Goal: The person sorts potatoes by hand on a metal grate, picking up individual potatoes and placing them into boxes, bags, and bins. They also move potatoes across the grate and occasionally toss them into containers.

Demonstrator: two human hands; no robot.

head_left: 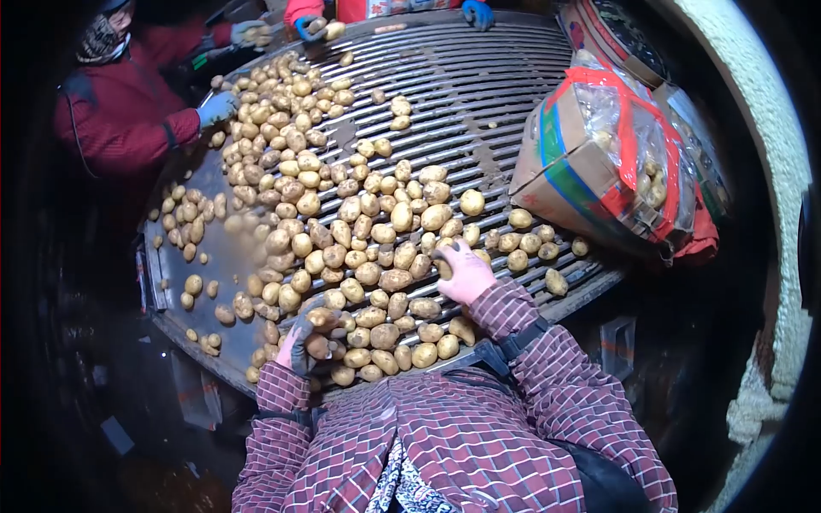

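Note:
Many potatoes (368, 248) lie spread over a slatted metal table (462, 85). My right hand (464, 272), in a pinkish glove, has its fingers curled round a potato (444, 268) at the right side of the pile. Low at the left, near the table's front edge, my left hand (299, 342) wears a pink and grey glove. It is closed around potatoes (318, 345), at least two of them, with other potatoes touching close by.
A cardboard box (560, 162) with red straps and clear film, potatoes inside, leans at the right edge. Another person (128, 111) reaches in from the left with gloved hands. A person in red (376, 10) stands at the far edge. A pale wall (753, 77) curves along the right.

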